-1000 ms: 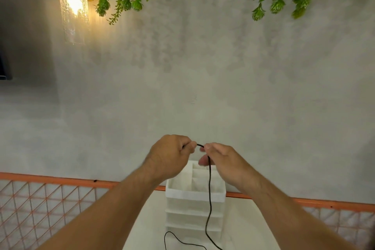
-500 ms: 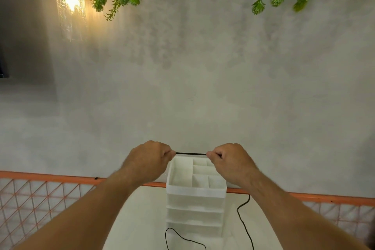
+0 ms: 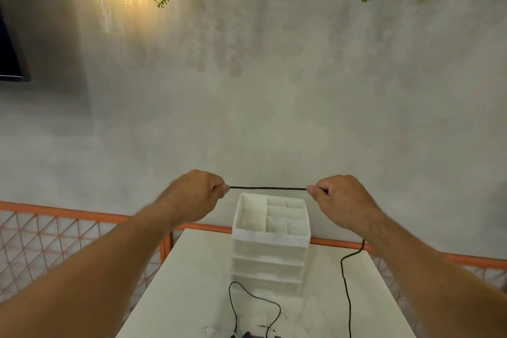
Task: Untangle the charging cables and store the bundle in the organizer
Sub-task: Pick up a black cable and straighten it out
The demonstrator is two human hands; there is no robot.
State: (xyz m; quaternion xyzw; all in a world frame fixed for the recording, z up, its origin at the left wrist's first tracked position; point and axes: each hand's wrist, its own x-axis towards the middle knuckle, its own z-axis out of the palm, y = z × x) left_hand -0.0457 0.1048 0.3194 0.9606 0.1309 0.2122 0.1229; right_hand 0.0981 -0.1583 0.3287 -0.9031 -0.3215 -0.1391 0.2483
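Grey wall (image 3: 274, 90) fills everything from nine round to three. White table (image 3: 192, 282) down at six, the organizer (image 3: 270, 244) upright on it, compartments open on top. There's the left hand (image 3: 196, 195) just above it at ten o'clock, the right hand (image 3: 343, 200) at two, each pinching the black cable (image 3: 267, 188) between thumb and fingers. It runs taut and level between them over the organizer; slack drops below the right hand to the table.
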